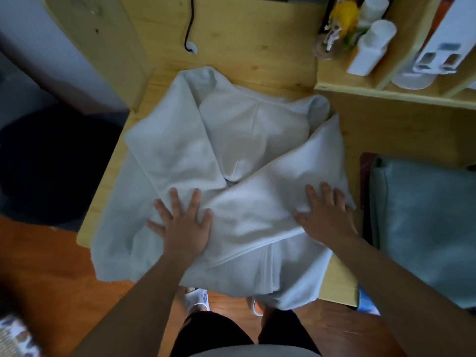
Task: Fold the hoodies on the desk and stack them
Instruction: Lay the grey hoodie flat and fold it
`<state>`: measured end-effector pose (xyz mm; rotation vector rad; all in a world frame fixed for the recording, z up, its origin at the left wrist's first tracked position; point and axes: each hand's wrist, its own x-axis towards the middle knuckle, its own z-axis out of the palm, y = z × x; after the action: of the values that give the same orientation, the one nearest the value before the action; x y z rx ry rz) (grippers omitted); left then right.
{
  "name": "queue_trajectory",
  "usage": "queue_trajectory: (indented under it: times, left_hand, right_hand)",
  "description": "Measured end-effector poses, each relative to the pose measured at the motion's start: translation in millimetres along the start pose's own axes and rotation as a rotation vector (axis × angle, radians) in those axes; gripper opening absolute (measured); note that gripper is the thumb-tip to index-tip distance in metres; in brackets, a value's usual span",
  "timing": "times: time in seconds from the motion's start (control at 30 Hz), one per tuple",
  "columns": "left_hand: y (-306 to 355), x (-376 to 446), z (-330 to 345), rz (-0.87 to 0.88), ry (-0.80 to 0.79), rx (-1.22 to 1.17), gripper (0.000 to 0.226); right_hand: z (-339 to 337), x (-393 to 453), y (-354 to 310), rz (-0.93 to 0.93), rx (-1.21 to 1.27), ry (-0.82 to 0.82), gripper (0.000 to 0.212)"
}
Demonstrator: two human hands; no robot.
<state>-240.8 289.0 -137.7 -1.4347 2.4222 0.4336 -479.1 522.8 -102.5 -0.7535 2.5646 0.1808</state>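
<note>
Two bare hands lie flat on a pale hoodie (pixel 231 140) spread over the wooden desk (pixel 257 47) in the middle of the frame. I see my left hand (pixel 184 225), lower centre, with fingers straight and fanned, pressing the cloth where the two folded-in sleeves cross. My right hand (pixel 328 215), right of centre, also has straight, slightly spread fingers and presses the sleeve that runs down from the upper right; neither hand curls round or pinches anything. The left sleeve is folded in from the upper left, the right one lies over its lower end. The hoodie's near edge hangs over the desk's front edge, at lower centre and lower left. At the right edge of the frame lies a grey-green garment (pixel 422 222), just beside the hoodie; I cannot tell whether it is folded. A black cable (pixel 189 27) hangs down onto the desk at top centre. A shelf (pixel 386 92) at upper right holds white bottles (pixel 371 45) and a yellow object (pixel 343 14). Below the desk edge I see white slippers (pixel 197 300) on an orange-brown floor (pixel 51 266).
</note>
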Motion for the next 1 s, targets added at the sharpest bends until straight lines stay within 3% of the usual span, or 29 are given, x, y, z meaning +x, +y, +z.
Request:
queue_trajectory:
  times: [0.2,0.33,0.47,0.57,0.63,0.67,0.77,0.83,1.0]
  left_hand:
    - [-51.7,76.4,-45.4,0.194,-0.064,0.151,0.064]
    - [-63.7,129.1,-65.8,0.422,-0.076,0.295,0.064]
    - [-48.9,179.9,-86.2,0.703,-0.051,0.408,0.065]
    - [-15.4,196.1,-106.5,0.798,-0.15,0.517,0.063]
    - [-1.1,178.8,-112.5,0.79,-0.068,0.599,0.06]
    - [1.5,159.9,-109.6,0.769,0.016,0.592,0.06]
    - [-12.1,81.4,-76.6,0.614,0.14,0.281,0.069]
    - [-34.6,42.5,-45.7,0.51,0.152,0.106,0.069]
    - [-80.3,19.2,-4.1,0.317,0.194,0.011,0.069]
  right_hand:
    - [28.6,-67.6,-31.5,0.102,-0.023,0.01,0.089]
    - [58.3,-129.6,-75.0,0.177,0.024,-0.014,0.093]
    - [76.5,-190.0,-130.8,0.249,0.163,-0.113,0.089]
    - [65.3,-216.1,-171.5,0.179,0.329,-0.285,0.076]
    - [48.9,-212.0,-177.4,0.099,0.392,-0.389,0.057]
    - [39.8,-202.3,-174.0,0.075,0.405,-0.32,0.049]
    - [18.6,-148.6,-141.5,0.031,0.336,0.181,0.04]
    - [11.6,-110.7,-114.9,-0.025,0.282,0.336,0.054]
    - [28.5,-48.1,-69.2,-0.066,-0.023,0.102,0.079]
